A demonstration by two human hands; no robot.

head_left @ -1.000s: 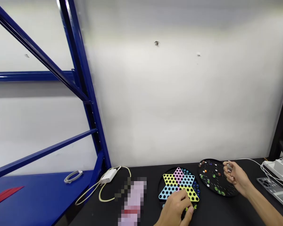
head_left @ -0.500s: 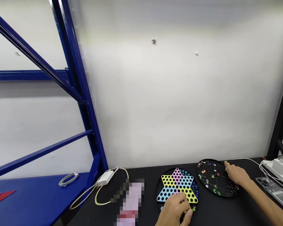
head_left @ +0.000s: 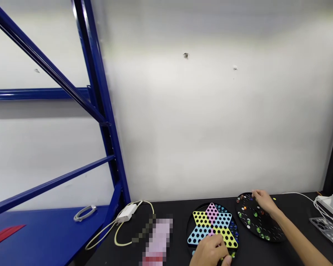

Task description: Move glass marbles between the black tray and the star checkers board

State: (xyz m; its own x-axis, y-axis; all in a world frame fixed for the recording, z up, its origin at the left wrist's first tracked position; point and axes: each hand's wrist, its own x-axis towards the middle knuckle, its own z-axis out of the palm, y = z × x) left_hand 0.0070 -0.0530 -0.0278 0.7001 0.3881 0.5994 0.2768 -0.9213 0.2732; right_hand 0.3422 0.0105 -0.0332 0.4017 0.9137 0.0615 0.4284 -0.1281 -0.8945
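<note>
A Chinese checkers board (head_left: pixel 213 226) lies on the black table, its star of pink, yellow and blue points set in a round black base. Blue and green marbles (head_left: pixel 233 228) sit in the base around the star. My left hand (head_left: pixel 210 251) rests over the near part of this board, fingers curled; what its fingertips touch is hidden. To the right lies a round black tray (head_left: pixel 269 236) with marbles of several colours in its hollows. Above its far side my right hand (head_left: pixel 264 201) has its fingers pinched together; anything between them is too small to make out.
A pale cable with a white adapter (head_left: pixel 127 213) and a blurred pinkish item (head_left: pixel 159 236) lie to the left. On the right are a clear phone-like case (head_left: pixel 326 229), white cables and a white power strip (head_left: pixel 331 205). A blue metal frame (head_left: pixel 108 111) stands at left.
My right hand has moved left from the tray's right rim to its far side, fingers now pinched. My left hand stays at the board. The whole view has shifted slightly.
</note>
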